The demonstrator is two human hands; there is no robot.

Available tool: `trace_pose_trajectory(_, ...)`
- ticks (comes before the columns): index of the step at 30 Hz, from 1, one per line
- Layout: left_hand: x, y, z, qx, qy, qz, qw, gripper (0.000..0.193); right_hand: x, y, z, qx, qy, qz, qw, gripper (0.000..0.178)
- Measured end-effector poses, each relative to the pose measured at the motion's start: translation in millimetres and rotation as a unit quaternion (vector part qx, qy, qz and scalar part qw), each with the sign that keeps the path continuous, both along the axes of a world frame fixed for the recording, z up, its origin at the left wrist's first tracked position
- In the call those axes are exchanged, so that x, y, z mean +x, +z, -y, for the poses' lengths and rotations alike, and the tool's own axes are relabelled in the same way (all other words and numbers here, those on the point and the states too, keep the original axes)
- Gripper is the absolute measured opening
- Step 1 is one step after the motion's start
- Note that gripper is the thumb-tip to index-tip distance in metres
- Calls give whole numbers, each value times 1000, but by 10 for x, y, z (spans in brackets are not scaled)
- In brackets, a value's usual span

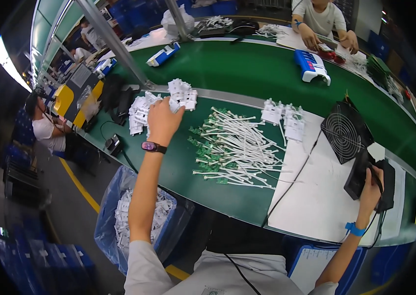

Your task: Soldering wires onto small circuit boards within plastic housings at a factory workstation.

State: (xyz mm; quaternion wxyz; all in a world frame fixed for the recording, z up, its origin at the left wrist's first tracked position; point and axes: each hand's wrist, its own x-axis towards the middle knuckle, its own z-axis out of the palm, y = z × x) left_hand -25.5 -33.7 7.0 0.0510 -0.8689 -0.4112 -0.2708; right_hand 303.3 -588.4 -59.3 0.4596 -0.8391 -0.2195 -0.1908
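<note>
My left hand [165, 120], with a dark band at the wrist, is at the far left of the green bench. Its fingers close on a white plastic piece [174, 105] among a heap of similar flat white pieces [140, 112]. My right hand [371, 191], with a blue wristband, is at a black box-shaped device [358, 174] on the right. Its fingers are curled beside a black cord; what they grip is partly hidden. Between my hands lies a wide pile of white cables with small green circuit boards [237, 145]. More white pieces [294, 123] lie at its far right.
A black fan [341, 132] stands behind the right device. A white sheet [311, 196] covers the right bench, crossed by a thin black cord. Below the left edge sits a lined blue bin [112, 216] of white pieces. Beyond runs a green belt [247, 69]; a co-worker sits opposite.
</note>
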Motion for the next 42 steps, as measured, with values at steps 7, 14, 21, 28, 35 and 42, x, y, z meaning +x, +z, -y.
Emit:
trace_pose_trajectory(7,-565,-368,-17,-10,53,14,998,92,-474,-272,177,5,-45,-78,996,54)
trace_pose_trajectory(14,-677,-792,-45,-40,3,63,997,79,-1789,322,-962,-99,225,-242,939,46)
trace_pose_trajectory(21,-748,-749,-69,-105,26,133,985,76,-2014,600,-2426,-112,490,-61,862,37)
trace_pose_trajectory(28,-756,-798,-9,-27,36,161,986,80,-1618,7,-4142,-134,360,203,901,21)
trace_pose_trajectory(35,-873,-608,215,-41,-2,203,978,81,-1564,-89,-4249,-152,371,72,913,16)
trace_pose_trajectory(42,-768,-395,391,-90,-71,292,950,87,-1547,395,-4161,62,391,-57,916,20)
